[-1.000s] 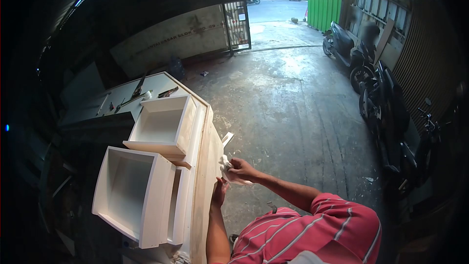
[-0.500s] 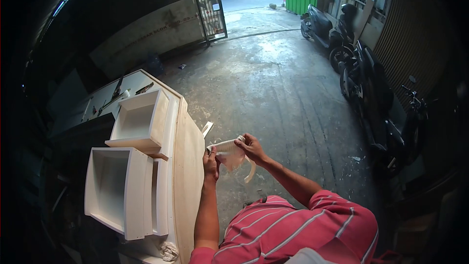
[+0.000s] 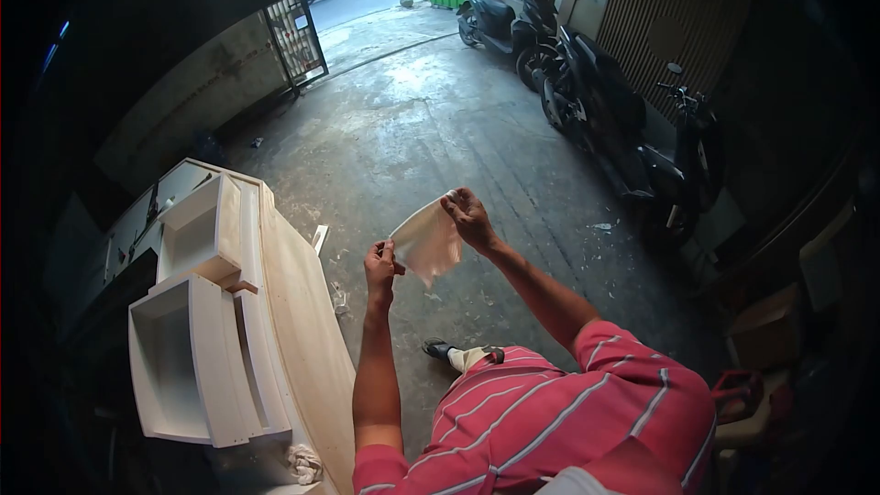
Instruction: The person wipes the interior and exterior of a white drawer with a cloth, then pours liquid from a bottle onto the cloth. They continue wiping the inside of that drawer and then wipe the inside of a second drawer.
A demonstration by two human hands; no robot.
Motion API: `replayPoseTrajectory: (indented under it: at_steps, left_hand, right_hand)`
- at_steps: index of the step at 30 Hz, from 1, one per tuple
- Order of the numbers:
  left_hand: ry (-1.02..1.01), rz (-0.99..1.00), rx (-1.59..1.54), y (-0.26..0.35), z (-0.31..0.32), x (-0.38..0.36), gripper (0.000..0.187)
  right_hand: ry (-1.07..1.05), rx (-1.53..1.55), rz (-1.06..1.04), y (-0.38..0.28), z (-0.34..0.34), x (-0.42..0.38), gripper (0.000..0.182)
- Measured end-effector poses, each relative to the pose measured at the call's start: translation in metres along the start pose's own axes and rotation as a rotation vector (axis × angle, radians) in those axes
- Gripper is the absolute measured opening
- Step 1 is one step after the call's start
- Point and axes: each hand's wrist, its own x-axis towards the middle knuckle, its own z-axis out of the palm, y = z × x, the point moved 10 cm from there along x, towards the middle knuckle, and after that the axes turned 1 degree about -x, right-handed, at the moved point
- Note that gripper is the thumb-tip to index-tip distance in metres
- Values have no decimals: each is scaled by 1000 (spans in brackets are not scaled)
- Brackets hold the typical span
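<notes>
A thin, pale, cloth-like sheet [image 3: 427,244] is stretched between my two hands, above the concrete floor. Its upper edge runs taut and slanted, while the uneven lower edge hangs loose and looks blurred. My left hand [image 3: 380,268] pinches the lower left corner. Higher up and further right, my right hand [image 3: 468,218] grips the other corner with bent fingers. Whether the sheet is fabric or paper I cannot make out.
On my left stands a pale wooden cabinet [image 3: 307,298] carrying white drawers [image 3: 167,357], tools and a crumpled rag [image 3: 303,465]. Parked motorbikes [image 3: 596,92] line the right wall. A gate [image 3: 295,41] stands by the road, where riders pass.
Both hands have moved up and forward, the right one further from the left. The sheet, bunched before with a strip dangling, is now spread. My view has turned right.
</notes>
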Motion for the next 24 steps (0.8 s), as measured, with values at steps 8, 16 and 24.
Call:
replayPoseTrajectory:
  at_steps: [8, 16, 24]
  left_hand:
    - [-146, 122, -302, 101, 48, -68, 21]
    - [-1293, 889, -306, 371, 205, -323, 32]
    - [-1502, 911, -389, 348, 307, -361, 38]
  right_hand:
    - [254, -34, 15, -31, -136, -22, 18]
    - [331, -5, 38, 18, -245, -39, 17]
    - [386, -20, 47, 30, -330, -32, 17]
